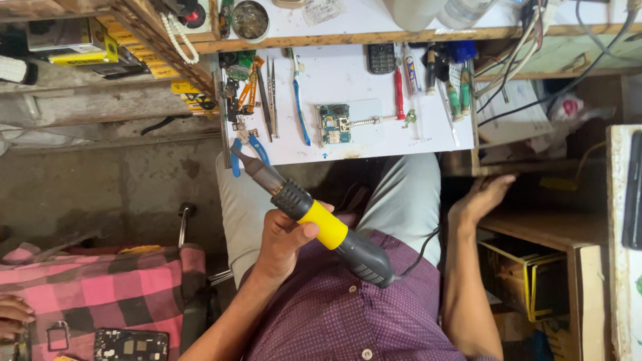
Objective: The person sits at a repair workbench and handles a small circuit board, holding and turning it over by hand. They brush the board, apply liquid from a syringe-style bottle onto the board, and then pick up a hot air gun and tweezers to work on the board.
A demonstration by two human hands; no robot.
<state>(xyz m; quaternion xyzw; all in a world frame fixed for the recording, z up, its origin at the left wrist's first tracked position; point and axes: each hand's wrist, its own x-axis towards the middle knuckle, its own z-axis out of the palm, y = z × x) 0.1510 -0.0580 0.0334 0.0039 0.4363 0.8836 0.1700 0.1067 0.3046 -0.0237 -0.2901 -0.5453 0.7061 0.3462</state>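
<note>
the left hand (284,237) was closed around the yellow grip of a hot air gun (314,224), which sat over the person's lap with its dark metal nozzle aimed up and to the left, toward the near left corner of the desk (361,144); a black cord ran off the gun's grey rear end across the purple shirt (334,314); the right hand (480,197) held nothing, its fingers loosely spread and stretched to the right of the lap, toward a wooden shelf (535,227) beside the desk, though whether it touched the wood i could not tell.

the desk was a white sheet, smudged at its near edge; near its middle lay a small green circuit board (334,124), clamped in a thin metal holder; left of it lay a blue toothbrush (299,100), tweezers (271,100) and blue-handled pliers (244,150); right of it stood a red screwdriver (399,93) and green-handled ones, with a dark keypad phone (381,59) at the far edge; a raised wooden ledge above carried a round tin (251,20) and tangled cables.

the room was cramped; bare grey concrete floor (100,187) lay to the left, and a neighbour in pink checked cloth (100,294) sat at the lower left, with another opened phone board near that person's hand; cluttered boxes filled the right side.
</note>
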